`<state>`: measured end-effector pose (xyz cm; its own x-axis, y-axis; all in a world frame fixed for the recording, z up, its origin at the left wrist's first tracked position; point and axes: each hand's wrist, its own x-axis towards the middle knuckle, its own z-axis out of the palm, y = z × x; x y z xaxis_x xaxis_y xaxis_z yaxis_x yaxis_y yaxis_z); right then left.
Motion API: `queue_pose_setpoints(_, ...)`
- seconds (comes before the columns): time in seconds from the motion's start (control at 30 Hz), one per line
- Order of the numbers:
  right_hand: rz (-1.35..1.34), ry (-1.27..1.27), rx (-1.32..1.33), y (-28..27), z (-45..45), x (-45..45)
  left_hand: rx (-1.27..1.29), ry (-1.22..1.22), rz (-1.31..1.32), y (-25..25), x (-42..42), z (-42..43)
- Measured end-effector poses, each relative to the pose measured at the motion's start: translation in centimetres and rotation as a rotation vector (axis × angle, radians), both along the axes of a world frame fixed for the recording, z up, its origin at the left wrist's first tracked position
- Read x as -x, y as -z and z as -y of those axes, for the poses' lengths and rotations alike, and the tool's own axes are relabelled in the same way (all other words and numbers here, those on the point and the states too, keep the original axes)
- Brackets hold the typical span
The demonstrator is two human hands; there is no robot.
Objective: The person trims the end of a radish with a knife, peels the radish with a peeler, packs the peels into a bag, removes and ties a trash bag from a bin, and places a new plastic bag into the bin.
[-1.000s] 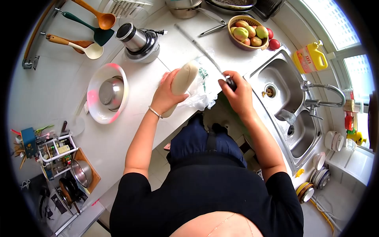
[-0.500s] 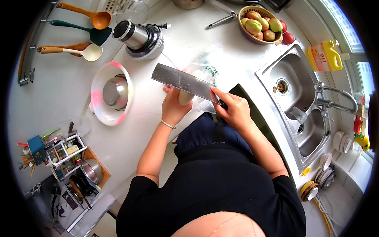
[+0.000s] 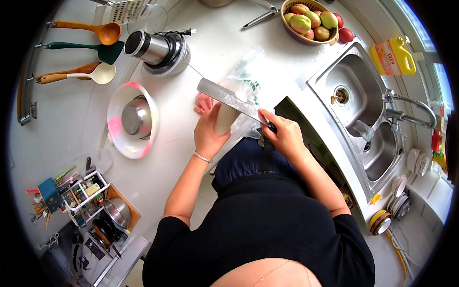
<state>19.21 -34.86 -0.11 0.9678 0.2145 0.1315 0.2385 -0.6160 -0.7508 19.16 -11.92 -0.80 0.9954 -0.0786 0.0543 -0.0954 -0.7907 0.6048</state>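
Observation:
My left hand (image 3: 210, 131) is closed around a pale, thick vegetable (image 3: 225, 119) that looks like a white radish, held tilted above the counter's front edge. In my right hand (image 3: 284, 134) is the dark handle of a cleaver (image 3: 232, 100). Its broad grey blade lies across the radish and hides part of it; wet bits cling to the metal. I cannot tell how deep the edge sits. A clear plastic bag (image 3: 248, 126) with green print spreads on the counter under and behind the radish. Beside my left fingers lies a crumpled pink cloth (image 3: 204, 102).
To the left stands a white-and-pink basin (image 3: 149, 103) with a metal bowl (image 3: 136, 117) in it. A chopper appliance (image 3: 160, 52) is behind. A fruit basket (image 3: 313, 40) sits at the back, with a double steel sink (image 3: 351, 71) on the right.
The cleaver blade has turned more edge-on and slid to the right along the radish. More of the pink cloth now shows. The view has shifted slightly; both hands keep their holds.

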Motion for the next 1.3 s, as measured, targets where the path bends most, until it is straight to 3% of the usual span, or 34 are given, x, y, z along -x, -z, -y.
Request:
queue_pose_setpoints(0.07,-0.013,0.0,-0.004,0.3,0.2,-0.2,0.123,0.013,-0.023,0.4,0.0,-0.3)
queue_pose_setpoints(0.2,-0.136,-0.006,-0.035,0.7,0.1,-0.6,0.133,0.034,-0.065,1.0,0.1,-1.0)
queue_pose_setpoints(0.3,-0.268,0.043,0.107,2.4,0.8,-1.4,0.223,0.055,0.145,0.7,0.1,-1.4)
queue_pose_setpoints(0.4,-0.321,0.034,0.038,1.1,0.5,-1.9,0.328,-0.011,-0.057,0.6,-0.3,-2.1)
queue_pose_setpoints(0.47,-0.454,0.072,-0.035,0.2,0.2,-3.1,0.42,-0.02,-0.02,0.8,-0.6,-2.1)
queue_pose_setpoints(0.5,-0.443,0.104,-0.14,0.4,0.0,-3.6,0.514,-0.03,0.011,0.4,-0.7,-2.0)
queue_pose_setpoints(0.57,-0.422,0.097,-0.109,0.3,0.5,-4.3,0.649,-0.176,-0.068,-0.6,-0.8,-2.3)
queue_pose_setpoints(0.63,-0.412,0.085,-0.124,0.3,0.9,-4.3,1.012,-0.278,-0.058,-2.2,-1.6,-1.9)
queue_pose_setpoints(0.7,-0.42,0.213,-0.396,-0.4,0.9,-3.4,1.356,-0.379,-0.009,-2.3,-1.8,-1.9)
queue_pose_setpoints(0.73,-0.38,0.175,-0.486,-1.9,0.7,-3.2,1.351,-0.394,0.001,-3.2,-2.0,-1.3)
queue_pose_setpoints(0.8,-0.363,0.172,-0.505,-3.7,0.6,-2.5,1.9,-0.636,0.009,-5.2,-2.9,-0.1)
queue_pose_setpoints(0.83,-0.361,0.175,-0.487,-4.6,0.5,-2.0,2.033,-0.519,-0.08,-5.3,-2.8,-0.1)
queue_pose_setpoints(0.9,-0.246,0.102,-0.486,-4.3,0.2,-0.7,2.251,-0.558,-0.331,-4.9,-2.5,0.0)
queue_pose_setpoints(0.93,-0.137,0.078,-0.456,-4.4,-0.1,0.1,2.25,-0.552,-0.333,-4.7,-2.4,0.5)
queue_pose_setpoints(1.0,0.054,-0.011,-0.364,-4.5,-0.6,1.0,2.228,-0.843,-0.208,-4.5,-1.9,2.4)
queue_pose_setpoints(1.17,0.149,-0.098,-0.08,-4.3,-1.0,2.6,2.244,-0.681,-0.278,-1.8,0.4,3.4)
queue_pose_setpoints(1.23,0.156,-0.101,-0.05,-4.2,-0.9,3.1,2.121,-0.925,-0.159,-2.5,0.9,4.6)
queue_pose_setpoints(1.3,0.151,-0.098,-0.052,-4.1,-0.7,3.2,2.158,-0.885,-0.129,-2.3,1.5,4.7)
